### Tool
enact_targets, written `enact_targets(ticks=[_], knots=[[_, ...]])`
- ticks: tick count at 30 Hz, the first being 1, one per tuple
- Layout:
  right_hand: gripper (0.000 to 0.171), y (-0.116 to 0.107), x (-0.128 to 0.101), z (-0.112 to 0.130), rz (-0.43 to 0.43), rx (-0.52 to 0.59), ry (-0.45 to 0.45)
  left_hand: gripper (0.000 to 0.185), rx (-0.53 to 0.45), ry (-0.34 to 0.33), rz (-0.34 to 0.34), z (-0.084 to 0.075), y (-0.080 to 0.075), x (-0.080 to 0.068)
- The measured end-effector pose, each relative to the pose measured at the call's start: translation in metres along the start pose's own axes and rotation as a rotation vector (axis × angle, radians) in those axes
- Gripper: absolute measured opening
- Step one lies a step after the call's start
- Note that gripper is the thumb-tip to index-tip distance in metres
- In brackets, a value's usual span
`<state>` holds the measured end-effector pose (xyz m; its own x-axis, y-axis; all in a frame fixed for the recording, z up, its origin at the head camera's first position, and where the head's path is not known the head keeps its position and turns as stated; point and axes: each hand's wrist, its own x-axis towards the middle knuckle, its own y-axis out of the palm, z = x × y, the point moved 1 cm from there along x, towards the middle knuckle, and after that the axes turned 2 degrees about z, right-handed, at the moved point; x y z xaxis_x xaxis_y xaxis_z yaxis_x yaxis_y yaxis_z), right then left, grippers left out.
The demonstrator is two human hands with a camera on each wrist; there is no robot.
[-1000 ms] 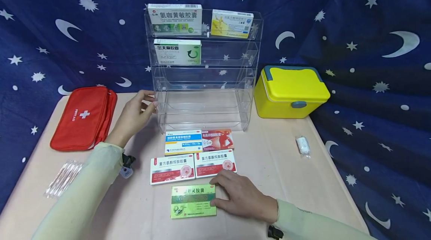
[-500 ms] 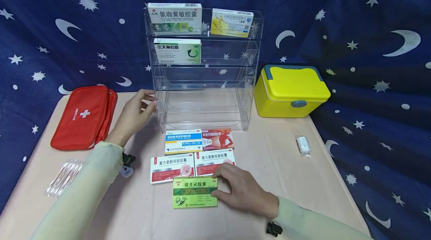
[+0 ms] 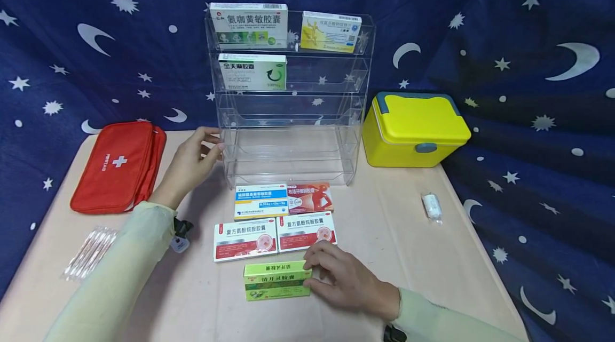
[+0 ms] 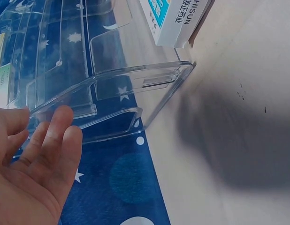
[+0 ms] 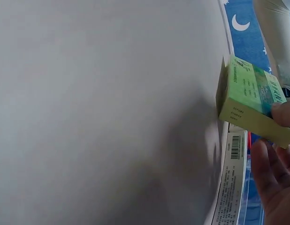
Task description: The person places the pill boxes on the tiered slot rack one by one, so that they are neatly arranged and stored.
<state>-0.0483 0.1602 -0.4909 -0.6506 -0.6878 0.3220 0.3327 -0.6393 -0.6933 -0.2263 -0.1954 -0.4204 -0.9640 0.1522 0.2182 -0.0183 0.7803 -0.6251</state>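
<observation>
My right hand [image 3: 348, 278] pinches a green medicine box [image 3: 277, 282] by its right end, between thumb and fingers. The box is tilted so that its narrow printed side faces up in the head view; the right wrist view shows its broad green face and yellowish side. My left hand [image 3: 194, 163] is at the left side of a clear acrylic display rack [image 3: 290, 171], its fingers loosely bent at the rack's edge. In the left wrist view those fingers [image 4: 56, 140] overlap the clear side panel. Two white-and-red medicine boxes [image 3: 246, 239] lie flat just beyond the green box.
A blue-and-white box [image 3: 261, 200] and a red box [image 3: 310, 197] lie before the rack. Three boxes stand on its upper tiers. At left are a red first-aid pouch [image 3: 115, 166] and cotton swabs [image 3: 91, 252]; at right, a yellow case [image 3: 415, 131] and a wrapped roll [image 3: 432, 207].
The green box was raised slightly toward the white-and-red boxes, then came back nearer and tipped, so its narrow side shows instead of its broad face. The left hand stays at the rack.
</observation>
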Motion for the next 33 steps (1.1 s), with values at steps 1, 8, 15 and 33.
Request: enact_targets(ticks=[1, 8, 15, 33], knots=[[0.028, 0.0, 0.0, 0.0, -0.003, 0.015, -0.001, 0.036, -0.001, 0.0, 0.0, 0.0, 0.0, 0.0], [0.027, -0.015, 0.015, -0.005, -0.071, 0.174, 0.029, 0.037, -0.002, 0.001, 0.007, 0.001, 0.0, 0.001], [0.031, -0.087, 0.073, -0.02, -0.261, 0.249, 0.032, 0.037, -0.01, 0.007, 0.002, 0.001, -0.002, 0.001], [0.02, -0.264, 0.212, -0.006, -0.69, -0.092, -0.009, 0.037, -0.041, 0.019, 0.004, 0.003, 0.0, 0.0]])
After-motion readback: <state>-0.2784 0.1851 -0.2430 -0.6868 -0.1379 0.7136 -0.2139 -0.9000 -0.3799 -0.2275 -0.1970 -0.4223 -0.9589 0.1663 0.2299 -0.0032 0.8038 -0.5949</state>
